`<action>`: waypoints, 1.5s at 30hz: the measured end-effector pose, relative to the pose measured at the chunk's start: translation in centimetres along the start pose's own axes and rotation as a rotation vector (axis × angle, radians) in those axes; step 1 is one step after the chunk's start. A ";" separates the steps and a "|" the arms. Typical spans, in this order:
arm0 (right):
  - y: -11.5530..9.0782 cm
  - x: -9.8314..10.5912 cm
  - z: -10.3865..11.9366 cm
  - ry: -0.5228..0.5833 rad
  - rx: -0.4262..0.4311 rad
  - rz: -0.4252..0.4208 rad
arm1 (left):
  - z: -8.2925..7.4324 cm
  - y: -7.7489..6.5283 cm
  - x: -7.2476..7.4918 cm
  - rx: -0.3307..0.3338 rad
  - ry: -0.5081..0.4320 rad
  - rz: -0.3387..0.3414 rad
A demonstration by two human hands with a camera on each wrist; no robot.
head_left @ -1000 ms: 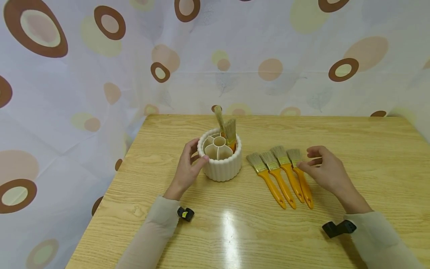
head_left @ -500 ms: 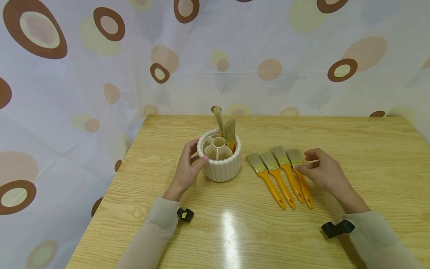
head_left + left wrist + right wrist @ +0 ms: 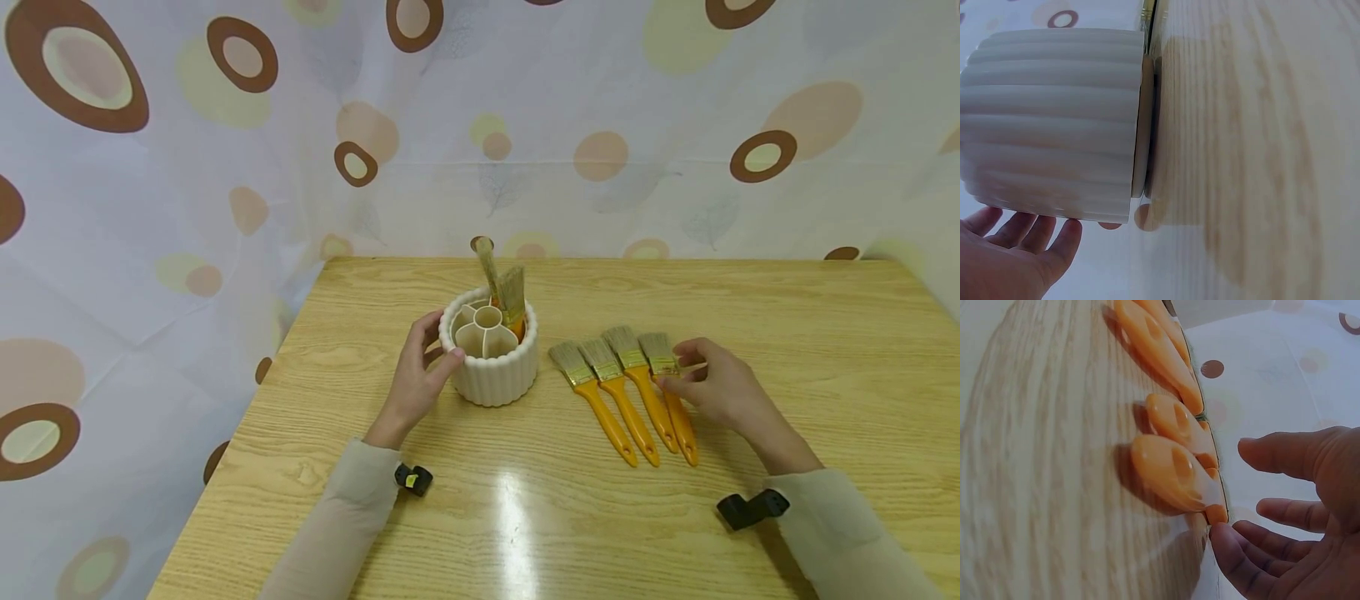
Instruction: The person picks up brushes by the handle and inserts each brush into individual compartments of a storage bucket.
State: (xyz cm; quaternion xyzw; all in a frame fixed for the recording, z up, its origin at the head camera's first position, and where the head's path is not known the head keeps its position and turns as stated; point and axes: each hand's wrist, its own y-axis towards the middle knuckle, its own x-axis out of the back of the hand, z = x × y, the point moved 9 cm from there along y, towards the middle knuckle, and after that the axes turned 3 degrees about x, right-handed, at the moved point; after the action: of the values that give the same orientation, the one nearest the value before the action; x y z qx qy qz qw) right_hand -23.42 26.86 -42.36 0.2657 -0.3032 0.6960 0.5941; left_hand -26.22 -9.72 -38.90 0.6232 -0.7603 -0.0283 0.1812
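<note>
A cream, ribbed round holder with inner compartments stands on the table. Two paintbrushes stand in its back right compartments, bristles up. My left hand is at the holder's left side, thumb at the front rim; its fingertips touch the wall in the left wrist view. Several orange-handled paintbrushes lie side by side to the right, bristles away from me. My right hand is beside the rightmost brush, thumb and fingers apart around its metal band. Whether they touch it is unclear.
The wooden table runs back to a patterned white cloth, which also hangs at the left. Orange handle ends point toward the right wrist camera. Bare tabletop lies between the holder and the loose brushes.
My right hand has moved slightly left and down, closer to the rightmost brush's metal band. The left hand, holder and brushes have stayed put.
</note>
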 end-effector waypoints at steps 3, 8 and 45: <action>0.1 -0.2 -0.2 0.005 0.002 0.013 | 0.0 0.0 0.0 0.005 -0.003 0.004; 0.1 -0.4 -0.3 -0.003 0.009 0.019 | -0.9 -0.2 -0.2 0.022 -0.009 0.017; 0.3 -0.4 -0.2 -0.117 0.088 0.007 | 0.0 0.0 -0.1 0.004 -0.004 0.013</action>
State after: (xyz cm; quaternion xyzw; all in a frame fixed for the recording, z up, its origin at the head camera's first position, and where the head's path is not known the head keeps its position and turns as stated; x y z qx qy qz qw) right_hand -23.66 26.65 -42.82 0.3306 -0.3076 0.6940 0.5607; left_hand -26.19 -9.60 -38.89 0.6185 -0.7647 -0.0268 0.1787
